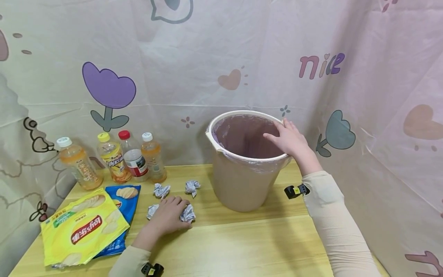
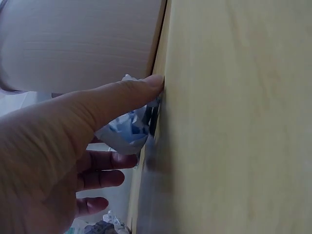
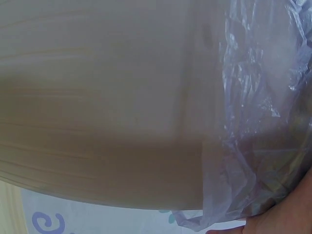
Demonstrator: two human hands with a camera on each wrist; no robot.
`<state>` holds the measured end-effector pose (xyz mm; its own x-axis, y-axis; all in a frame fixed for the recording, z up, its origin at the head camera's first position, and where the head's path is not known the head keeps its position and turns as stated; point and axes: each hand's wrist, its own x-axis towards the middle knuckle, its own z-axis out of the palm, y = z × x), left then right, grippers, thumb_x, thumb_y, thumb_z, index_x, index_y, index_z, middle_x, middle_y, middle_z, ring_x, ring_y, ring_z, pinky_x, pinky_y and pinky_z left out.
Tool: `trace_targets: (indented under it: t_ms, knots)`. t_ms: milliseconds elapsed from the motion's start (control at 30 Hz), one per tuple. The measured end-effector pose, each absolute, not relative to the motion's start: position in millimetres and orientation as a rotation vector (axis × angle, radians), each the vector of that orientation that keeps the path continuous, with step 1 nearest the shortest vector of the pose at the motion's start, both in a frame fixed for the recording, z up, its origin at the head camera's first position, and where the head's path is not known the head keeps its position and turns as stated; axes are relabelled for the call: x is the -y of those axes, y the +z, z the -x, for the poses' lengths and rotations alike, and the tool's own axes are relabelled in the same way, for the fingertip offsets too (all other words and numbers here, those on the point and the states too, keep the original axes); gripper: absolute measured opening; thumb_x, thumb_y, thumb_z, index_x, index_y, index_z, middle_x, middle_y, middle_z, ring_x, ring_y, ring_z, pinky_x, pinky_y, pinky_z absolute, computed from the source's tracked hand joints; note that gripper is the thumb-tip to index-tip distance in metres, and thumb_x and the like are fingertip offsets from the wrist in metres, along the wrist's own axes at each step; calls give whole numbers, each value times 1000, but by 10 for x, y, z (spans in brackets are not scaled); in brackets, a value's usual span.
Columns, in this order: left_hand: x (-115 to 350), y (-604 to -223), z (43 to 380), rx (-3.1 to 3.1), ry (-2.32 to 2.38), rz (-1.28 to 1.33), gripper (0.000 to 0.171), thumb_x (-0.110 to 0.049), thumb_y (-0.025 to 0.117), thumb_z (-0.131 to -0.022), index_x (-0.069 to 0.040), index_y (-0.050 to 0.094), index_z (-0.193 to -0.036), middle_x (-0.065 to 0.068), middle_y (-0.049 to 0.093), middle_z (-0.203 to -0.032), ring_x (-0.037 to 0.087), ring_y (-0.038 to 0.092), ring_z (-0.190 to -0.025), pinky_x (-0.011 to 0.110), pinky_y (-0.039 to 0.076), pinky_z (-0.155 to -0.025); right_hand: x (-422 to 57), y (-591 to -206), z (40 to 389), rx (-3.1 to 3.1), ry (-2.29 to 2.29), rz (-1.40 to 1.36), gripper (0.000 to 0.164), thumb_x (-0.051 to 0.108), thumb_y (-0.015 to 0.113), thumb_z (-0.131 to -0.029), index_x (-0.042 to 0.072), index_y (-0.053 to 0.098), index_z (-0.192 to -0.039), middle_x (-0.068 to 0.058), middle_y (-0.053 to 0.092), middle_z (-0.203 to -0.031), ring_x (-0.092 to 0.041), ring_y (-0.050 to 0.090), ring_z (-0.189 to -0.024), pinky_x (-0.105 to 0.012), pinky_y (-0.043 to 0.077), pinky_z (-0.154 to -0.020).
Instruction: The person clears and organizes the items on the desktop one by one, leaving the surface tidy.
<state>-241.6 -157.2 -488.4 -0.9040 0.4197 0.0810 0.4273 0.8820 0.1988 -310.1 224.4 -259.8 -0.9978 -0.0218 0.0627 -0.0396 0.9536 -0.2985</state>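
Observation:
My left hand (image 1: 167, 218) is low over the table, around a crumpled paper ball (image 1: 188, 214). In the left wrist view the thumb (image 2: 122, 100) stretches straight to the tabletop in front of the paper ball (image 2: 127, 132), the other fingers loosely bent behind it. A second paper ball (image 1: 152, 211) lies by the knuckles, and two more paper balls (image 1: 161, 190) (image 1: 192, 187) sit farther back. On the right, my right hand (image 1: 289, 139) rests on the rim of a beige trash bin (image 1: 242, 184), thumb over the opening. A clear plastic liner (image 3: 263, 97) folds over this rim.
Several plastic bottles (image 1: 137, 164) stand at the back left near the printed cloth backdrop (image 1: 180, 69). Before them lie a yellow chip bag (image 1: 83, 227) and, partly underneath, a blue chip bag (image 1: 129, 202). Wooden tabletop (image 1: 221, 250) extends in front of the bin.

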Motion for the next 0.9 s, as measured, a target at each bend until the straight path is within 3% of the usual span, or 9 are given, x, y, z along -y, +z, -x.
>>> trace_targets:
  t_ms: [500, 900]
  knots:
    - [1547, -4849, 2389, 3004, -348, 699, 66, -54, 78, -74, -12, 62, -123, 8, 64, -120, 31, 55, -116, 52, 39, -102, -2239, -2581, 3092, 3044, 482, -55, 80, 61, 42, -95, 14, 20, -156, -24, 3, -162, -45, 2, -150, -69, 13, -114]
    - [1600, -4735, 2400, 2988, -372, 642, 65, -55, 77, -75, -14, 62, -123, 10, 63, -124, 32, 53, -122, 56, 37, -106, -2274, -2604, 3116, 3043, 478, -66, 80, 62, 41, -95, 16, 18, -157, -25, 3, -162, -45, 2, -150, -69, 13, -114]
